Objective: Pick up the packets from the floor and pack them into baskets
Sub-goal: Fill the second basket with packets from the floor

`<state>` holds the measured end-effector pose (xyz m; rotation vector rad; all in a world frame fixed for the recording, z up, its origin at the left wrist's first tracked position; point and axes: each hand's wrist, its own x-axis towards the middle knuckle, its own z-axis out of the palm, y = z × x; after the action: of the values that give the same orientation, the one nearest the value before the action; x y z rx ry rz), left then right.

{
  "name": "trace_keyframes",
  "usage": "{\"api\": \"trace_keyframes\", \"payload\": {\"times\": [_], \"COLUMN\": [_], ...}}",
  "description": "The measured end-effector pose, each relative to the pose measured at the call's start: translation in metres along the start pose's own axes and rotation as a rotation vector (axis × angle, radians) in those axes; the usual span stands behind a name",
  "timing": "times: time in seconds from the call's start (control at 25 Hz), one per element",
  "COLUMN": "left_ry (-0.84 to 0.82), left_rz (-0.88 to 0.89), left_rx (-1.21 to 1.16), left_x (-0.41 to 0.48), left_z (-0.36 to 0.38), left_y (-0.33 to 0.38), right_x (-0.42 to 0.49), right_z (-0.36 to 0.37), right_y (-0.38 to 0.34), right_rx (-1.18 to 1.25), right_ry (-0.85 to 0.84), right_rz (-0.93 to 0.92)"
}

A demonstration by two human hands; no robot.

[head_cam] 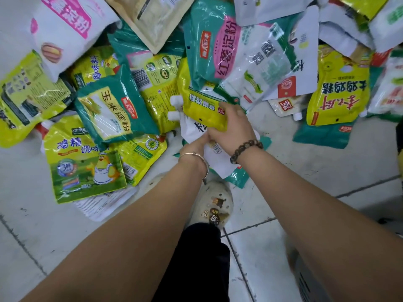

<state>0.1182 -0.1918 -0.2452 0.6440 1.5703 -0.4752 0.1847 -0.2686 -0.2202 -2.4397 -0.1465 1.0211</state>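
Two pouches: the right hand (232, 129) clutched a white-capped yellow pouch (201, 109) by its capless end; the left hand (195, 146) touched a white pouch (192, 133), grasp hidden.

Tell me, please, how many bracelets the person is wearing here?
2: a thin silver bangle on the left wrist and a dark beaded bracelet on the right wrist. No others show.

Yellow spouted pouch (202, 107) gripped in right hand (231, 127), tilted, white caps pointing left. White pouch (193, 130) held by left hand (196, 144), just below. Remaining packets (113, 110) heaped on floor beyond both hands.
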Motion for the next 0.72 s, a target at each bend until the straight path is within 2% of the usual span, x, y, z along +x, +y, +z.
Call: {"api": "trace_keyframes", "payload": {"times": [0.12,0.28,0.4,0.6,0.72], "left_ry": [0.109,0.177,0.292,0.358,0.341], "left_rz": [0.007,0.11,0.22,0.241,0.261], "left_rx": [0.094,-0.065,0.003,0.075,0.048], "left_x": [-0.002,-0.025,-0.049,-0.057,-0.052], "left_z": [0.003,-0.029,-0.063,-0.107,-0.109], "left_y": [0.005,0.003,0.004,0.01,0.017], "right_x": [0.006,0.009,0.01,0.016,0.023], "right_z": [0.003,0.001,0.001,0.02,0.039], "right_y": [-0.009,-0.021,-0.028,-0.035,-0.042], "right_rx": [-0.004,-0.078,-0.191,-0.418,-0.423], "right_ry": [0.019,-0.01,-0.064,-0.088,-0.02], "right_rz": [-0.028,-0.085,-0.109,0.028,0.119]}}
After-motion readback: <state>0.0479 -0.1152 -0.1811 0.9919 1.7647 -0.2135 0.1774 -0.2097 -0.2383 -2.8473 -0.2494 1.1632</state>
